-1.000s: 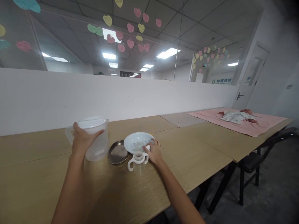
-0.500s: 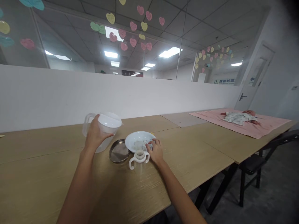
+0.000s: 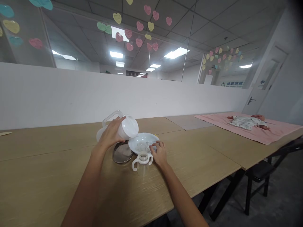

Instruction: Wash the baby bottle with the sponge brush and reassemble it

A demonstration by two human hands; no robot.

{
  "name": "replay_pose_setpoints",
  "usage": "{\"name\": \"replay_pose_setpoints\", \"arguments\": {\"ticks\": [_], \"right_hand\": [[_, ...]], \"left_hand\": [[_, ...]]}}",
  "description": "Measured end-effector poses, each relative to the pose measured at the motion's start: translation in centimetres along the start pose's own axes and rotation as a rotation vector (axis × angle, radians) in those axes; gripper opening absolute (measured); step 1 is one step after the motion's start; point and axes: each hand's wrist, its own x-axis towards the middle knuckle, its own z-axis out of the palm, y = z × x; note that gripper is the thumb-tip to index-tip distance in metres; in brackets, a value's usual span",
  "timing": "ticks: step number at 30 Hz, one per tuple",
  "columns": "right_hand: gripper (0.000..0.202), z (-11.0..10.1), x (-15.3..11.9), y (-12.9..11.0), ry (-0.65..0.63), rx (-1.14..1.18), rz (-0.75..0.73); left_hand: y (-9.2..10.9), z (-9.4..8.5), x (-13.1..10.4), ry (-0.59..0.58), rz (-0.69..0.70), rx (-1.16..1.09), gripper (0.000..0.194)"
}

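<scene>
Translucent plastic is clamped in the left hand point(image 3: 111, 133): a pitcher point(image 3: 129, 127), tilted, its spout at the white bowl's point(image 3: 145, 136) ten o'clock side. The right hand point(image 3: 160, 154) curls at four o'clock; its grip I cannot tell. The handled bottle point(image 3: 143, 162) stands at six, the metal dish point(image 3: 122, 154) at eight, a doll point(image 3: 246, 122) well apart toward three.

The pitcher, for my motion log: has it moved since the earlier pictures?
Yes: judged against the metal dish, the pitcher has shifted right and now tips toward the bowl.
</scene>
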Motion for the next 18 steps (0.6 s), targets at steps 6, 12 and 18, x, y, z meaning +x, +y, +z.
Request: {"name": "replay_pose_setpoints", "arguments": {"ticks": [6,12,18], "right_hand": [[0.025,-0.1,0.0,-0.2,-0.004,0.027,0.018],[0.028,-0.4,0.1,-0.2,0.117,0.103,0.097],[0.045,0.6,0.1,1.2,0.262,0.307,0.484]], "left_hand": [[-0.2,-0.1,0.0,0.013,0.031,0.037,0.101],[-0.2,-0.2,-0.1,0.001,0.007,0.047,0.103],[-0.2,-0.2,0.0,-0.015,0.012,0.035,0.104]]}}
